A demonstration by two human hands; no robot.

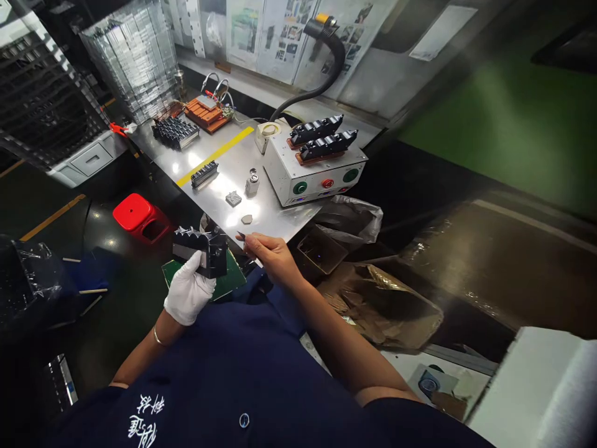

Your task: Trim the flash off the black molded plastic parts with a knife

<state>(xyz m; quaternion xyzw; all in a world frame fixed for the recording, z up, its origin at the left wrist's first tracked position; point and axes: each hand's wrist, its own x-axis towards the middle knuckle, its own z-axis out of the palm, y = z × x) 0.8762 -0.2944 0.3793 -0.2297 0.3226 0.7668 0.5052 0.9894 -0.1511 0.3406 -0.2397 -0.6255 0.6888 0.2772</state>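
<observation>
In a white glove, my left hand [189,292] grips a black block-shaped part [216,254] with a row of pointed fins along its top and a pale strip on its side. The thumb lies against that side. My bare right hand [274,254] is closed in a pinch just right of the block, apart from it. A small dark pointed piece [240,236] sticks out of the fingertips; its kind is too small to make out. Close beyond, a flat grey piece [247,219], a crumpled-looking grey pad [233,198] and a small bottle [252,182] stand on the metal table [275,218].
A white control box [284,168] with buttons carries two black finned parts [326,146]. Another finned strip [204,174] lies near the yellow tape. Further back are more black parts [175,132] and an orange fixture [208,115]. A red stool [135,211] stands left; cardboard boxes [396,311] right.
</observation>
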